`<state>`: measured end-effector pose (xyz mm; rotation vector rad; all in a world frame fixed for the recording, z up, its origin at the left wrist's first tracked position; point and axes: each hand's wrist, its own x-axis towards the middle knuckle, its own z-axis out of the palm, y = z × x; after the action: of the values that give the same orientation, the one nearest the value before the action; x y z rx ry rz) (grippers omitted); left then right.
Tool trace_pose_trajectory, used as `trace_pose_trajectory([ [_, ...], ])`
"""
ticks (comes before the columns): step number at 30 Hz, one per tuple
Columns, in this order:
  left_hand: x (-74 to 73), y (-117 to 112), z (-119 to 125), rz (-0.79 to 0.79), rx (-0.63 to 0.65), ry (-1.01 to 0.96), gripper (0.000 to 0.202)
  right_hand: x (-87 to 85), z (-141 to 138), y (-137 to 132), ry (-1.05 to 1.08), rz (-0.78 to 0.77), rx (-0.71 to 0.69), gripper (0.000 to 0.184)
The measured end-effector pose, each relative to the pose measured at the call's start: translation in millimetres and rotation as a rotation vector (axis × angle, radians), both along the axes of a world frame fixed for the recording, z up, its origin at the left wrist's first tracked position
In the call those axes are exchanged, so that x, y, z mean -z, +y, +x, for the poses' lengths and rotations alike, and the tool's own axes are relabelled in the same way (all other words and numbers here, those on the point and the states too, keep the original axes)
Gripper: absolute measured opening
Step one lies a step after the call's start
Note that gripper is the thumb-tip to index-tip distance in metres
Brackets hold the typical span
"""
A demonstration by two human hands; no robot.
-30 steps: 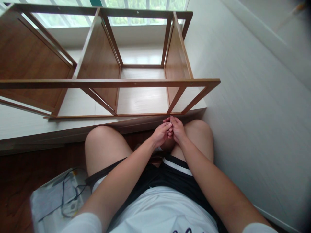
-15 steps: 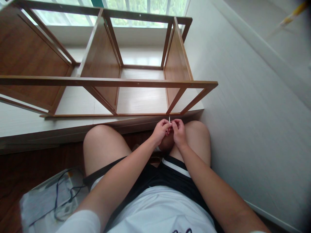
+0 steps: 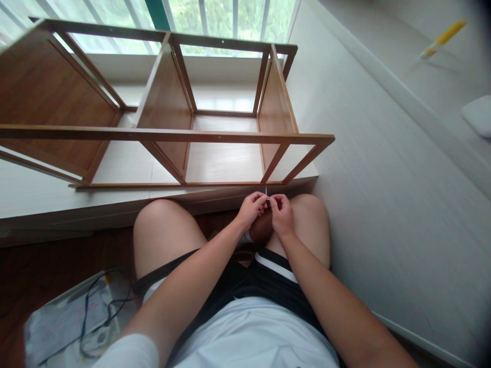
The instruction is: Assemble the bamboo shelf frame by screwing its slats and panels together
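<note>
My left hand (image 3: 251,208) and my right hand (image 3: 282,212) meet fingertip to fingertip above my right knee. Both are closed in a pinch on a small thin metal pin (image 3: 266,193) that sticks up between them; I cannot name it more exactly. Just beyond the hands lies a brown wooden shelf frame (image 3: 164,135) on its side on a raised white ledge (image 3: 46,199). The frame's lower right corner is the part nearest my fingers, a little apart from them.
A white wall (image 3: 383,194) runs close along my right. A window (image 3: 215,18) stands behind the frame. A clear plastic bag (image 3: 72,317) with papers and a dark cable lies on the dark wooden floor at lower left.
My hands have shifted slightly and the thin pin now shows between the fingertips. The view has tilted up, showing more of the window.
</note>
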<state>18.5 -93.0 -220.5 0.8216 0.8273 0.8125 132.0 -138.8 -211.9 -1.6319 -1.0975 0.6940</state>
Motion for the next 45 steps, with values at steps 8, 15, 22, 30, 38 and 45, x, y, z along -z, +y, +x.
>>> trace_pose_trajectory([
  [8,-1.2,1.6,-2.0,0.063,-0.037,0.06,0.027,-6.2,-0.6,-5.3,-0.304,0.047,0.04,0.022],
  [15,-10.6,4.1,1.3,0.111,-0.091,0.152,0.026,-6.2,-2.7,-8.5,-0.459,-0.004,-0.034,0.026],
  [22,-17.1,5.7,-5.2,0.117,-0.08,0.211,0.025,-2.9,-4.0,-4.9,-0.199,-0.03,-0.022,0.031],
  [30,-16.4,0.6,-13.7,0.188,-0.052,0.242,0.03,-3.5,-6.5,-2.0,-0.207,-0.044,0.007,0.035],
  [38,-35.3,-8.6,-34.6,0.313,-0.054,0.4,0.026,-4.0,-6.4,1.2,-0.117,-0.099,0.039,0.031],
  [45,-73.8,1.3,-94.6,0.375,-0.059,0.568,0.034,1.7,-11.2,8.2,0.207,-0.086,-0.055,0.037],
])
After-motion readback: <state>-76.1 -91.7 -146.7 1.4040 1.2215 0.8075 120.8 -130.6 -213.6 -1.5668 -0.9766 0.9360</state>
